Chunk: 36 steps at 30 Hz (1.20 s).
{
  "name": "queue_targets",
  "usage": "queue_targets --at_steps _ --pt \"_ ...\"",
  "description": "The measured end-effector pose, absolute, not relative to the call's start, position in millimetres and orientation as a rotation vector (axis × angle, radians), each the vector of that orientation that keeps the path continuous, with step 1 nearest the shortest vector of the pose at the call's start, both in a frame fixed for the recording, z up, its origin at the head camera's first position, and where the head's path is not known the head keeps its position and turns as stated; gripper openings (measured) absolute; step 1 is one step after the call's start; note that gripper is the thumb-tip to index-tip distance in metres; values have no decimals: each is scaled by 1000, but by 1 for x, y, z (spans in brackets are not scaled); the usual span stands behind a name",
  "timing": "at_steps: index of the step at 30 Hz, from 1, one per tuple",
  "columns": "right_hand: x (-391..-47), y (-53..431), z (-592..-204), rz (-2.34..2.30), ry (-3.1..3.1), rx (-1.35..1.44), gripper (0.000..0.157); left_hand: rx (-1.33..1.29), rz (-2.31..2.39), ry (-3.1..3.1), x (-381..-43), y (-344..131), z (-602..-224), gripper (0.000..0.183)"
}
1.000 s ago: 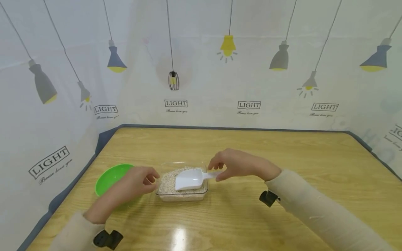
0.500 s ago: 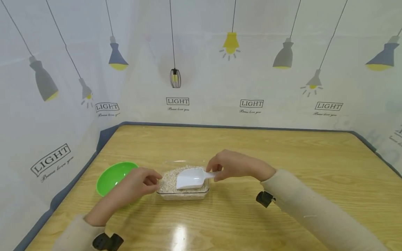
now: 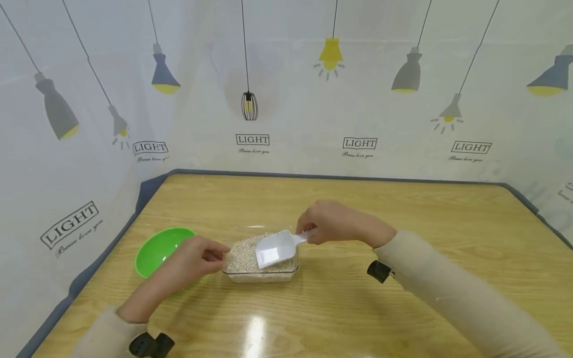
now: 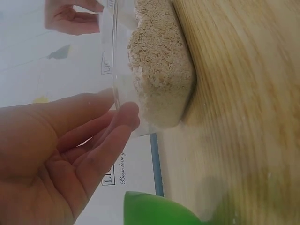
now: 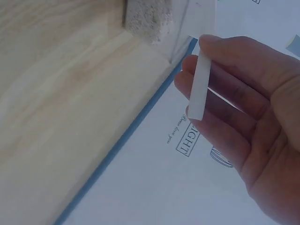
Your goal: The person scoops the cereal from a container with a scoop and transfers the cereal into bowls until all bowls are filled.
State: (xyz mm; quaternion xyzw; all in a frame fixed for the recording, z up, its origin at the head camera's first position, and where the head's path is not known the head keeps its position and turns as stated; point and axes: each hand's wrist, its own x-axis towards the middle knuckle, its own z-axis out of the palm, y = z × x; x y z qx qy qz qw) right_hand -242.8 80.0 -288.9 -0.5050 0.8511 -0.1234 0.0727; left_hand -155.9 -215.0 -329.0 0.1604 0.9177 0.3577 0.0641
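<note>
A clear rectangular container (image 3: 261, 278) full of pale, oat-like flakes (image 4: 159, 56) stands on the table. My left hand (image 3: 199, 256) is at its left end. In the left wrist view, the thumb and fingertips pinch the container's rim. My right hand (image 3: 331, 222) holds a white scoop (image 3: 276, 247) by its handle (image 5: 200, 86), thumb on one side and fingers on the other. The scoop's bowl is tilted, its front edge down at the flakes and its handle end higher. No flakes show in the bowl.
Left of the container sits a green bowl (image 3: 156, 248), partly hidden behind my left hand and forearm. The wooden table (image 3: 403, 298) ends at a dark blue edge, with a lamp-printed backdrop (image 3: 295, 99) behind it.
The scoop was lying nearly level over the flakes; its handle end has since risen and its front edge tipped down. My left hand has come in to the container's rim.
</note>
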Motion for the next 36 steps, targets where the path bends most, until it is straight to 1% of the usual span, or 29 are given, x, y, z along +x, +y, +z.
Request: queue_targets --at_steps 5,12,20,29,36 --pt "-245 77 -274 -236 2606 -1607 15 478 1047 2792 -156 -213 -328 30" --pt "-244 63 -254 -14 2662 -1567 15 500 1031 2815 -155 -214 -326 30" --pt "-238 52 -236 216 2711 -1620 16 534 1034 2813 -155 -214 -327 29" --pt "-235 45 -227 401 2699 -1561 16 539 1019 2824 -155 -214 -326 29" --pt "-234 40 -232 466 2646 -1527 15 553 1030 2817 -155 -214 -328 28"
